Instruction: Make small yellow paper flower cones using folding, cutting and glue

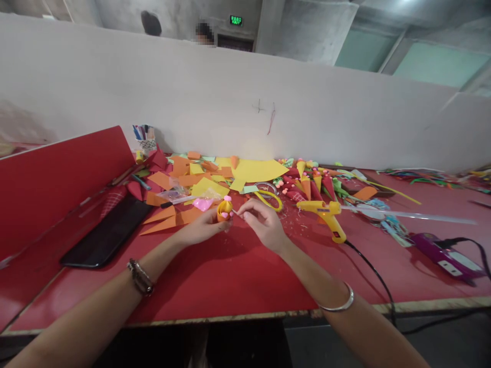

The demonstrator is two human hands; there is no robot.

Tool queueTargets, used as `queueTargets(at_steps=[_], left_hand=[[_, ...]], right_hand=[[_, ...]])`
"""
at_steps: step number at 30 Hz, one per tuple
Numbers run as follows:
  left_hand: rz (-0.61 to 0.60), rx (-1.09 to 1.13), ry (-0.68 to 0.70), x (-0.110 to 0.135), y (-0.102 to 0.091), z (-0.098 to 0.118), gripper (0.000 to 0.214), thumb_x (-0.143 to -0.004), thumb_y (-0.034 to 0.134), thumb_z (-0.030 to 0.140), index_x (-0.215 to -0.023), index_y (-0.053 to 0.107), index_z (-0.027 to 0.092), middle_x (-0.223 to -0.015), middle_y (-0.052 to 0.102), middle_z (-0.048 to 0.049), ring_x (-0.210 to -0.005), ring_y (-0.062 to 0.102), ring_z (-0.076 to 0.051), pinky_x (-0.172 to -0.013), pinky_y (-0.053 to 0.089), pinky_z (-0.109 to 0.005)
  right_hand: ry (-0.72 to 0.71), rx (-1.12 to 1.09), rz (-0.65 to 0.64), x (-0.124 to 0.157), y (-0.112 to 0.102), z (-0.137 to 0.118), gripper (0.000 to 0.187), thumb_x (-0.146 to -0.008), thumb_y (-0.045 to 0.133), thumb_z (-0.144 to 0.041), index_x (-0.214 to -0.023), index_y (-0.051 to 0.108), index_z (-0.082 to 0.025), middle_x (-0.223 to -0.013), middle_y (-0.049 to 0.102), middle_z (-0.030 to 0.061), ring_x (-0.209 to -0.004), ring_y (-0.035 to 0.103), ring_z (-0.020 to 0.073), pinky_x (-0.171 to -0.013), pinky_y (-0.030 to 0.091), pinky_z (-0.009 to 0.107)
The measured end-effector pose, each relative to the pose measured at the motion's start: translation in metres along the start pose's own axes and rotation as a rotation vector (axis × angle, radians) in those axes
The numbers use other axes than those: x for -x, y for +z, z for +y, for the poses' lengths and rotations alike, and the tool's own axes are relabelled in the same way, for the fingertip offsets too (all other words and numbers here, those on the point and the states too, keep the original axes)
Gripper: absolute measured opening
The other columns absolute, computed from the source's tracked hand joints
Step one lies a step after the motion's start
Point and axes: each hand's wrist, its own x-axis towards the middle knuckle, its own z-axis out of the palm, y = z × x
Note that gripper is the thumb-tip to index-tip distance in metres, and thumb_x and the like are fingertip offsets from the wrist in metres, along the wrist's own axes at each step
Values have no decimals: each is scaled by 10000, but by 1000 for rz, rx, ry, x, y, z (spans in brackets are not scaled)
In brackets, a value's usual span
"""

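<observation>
Between the fingers of my left hand [203, 228] is a small yellow-orange craft figure [225, 208] with pink bits at its top and front. My right hand [264, 223] is closed in a pinch on a thin stick [235, 211], whose tip reaches the figure's right side. Whether the tip touches the figure I cannot tell. Just left of the figure lies a pink piece [203, 204]. Orange and yellow sheets [209, 188] are scattered behind my hands.
A yellow glue gun [326, 214] with a cord lies at the right, near a purple power strip [447, 255]. A black phone [109, 235] is at the left. Several finished cones [307, 181] are heaped behind. A pen cup [146, 138] stands by the white partition [215, 102].
</observation>
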Motion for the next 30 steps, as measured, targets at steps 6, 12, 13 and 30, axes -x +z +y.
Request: queueTargets(at_steps=[6, 12, 13, 30], left_hand=[[177, -301, -16, -2, -3, -5, 196, -767, 445, 348, -834, 450, 163, -682, 444, 31, -592, 409, -96, -559, 350, -218], [101, -679, 36, 1, -4, -7, 135, -771, 421, 248, -864, 492, 181, -774, 548, -12, -674, 507, -146, -592, 368, -243], [97, -701, 31, 1, -4, -8, 132, -770, 422, 239, -870, 488, 184, -780, 554, -13, -675, 515, -150, -587, 369, -242], [81, -843, 20, 1, -7, -18, 256, -744, 488, 294, -967, 504, 170, -932, 579, -76, -829, 545, -218, -704, 418, -324]], right_hand=[[188, -487, -38, -2, -4, 4, 264, -810, 439, -369, -620, 444, -187, -640, 467, -15, -550, 421, 92, -563, 367, 251], [330, -757, -120, -3, -5, 7, 236, -776, 502, -290, -618, 358, -191, -641, 412, -35, -534, 352, 71, -543, 348, 230], [341, -767, -129, -3, -5, 6, 232, -771, 506, -281, -621, 353, -192, -641, 404, -36, -534, 343, 70, -544, 349, 228], [356, -650, -68, -5, -8, 12, 270, -745, 513, -285, -990, 601, -212, -1042, 568, 55, -924, 505, 153, -760, 442, 283]])
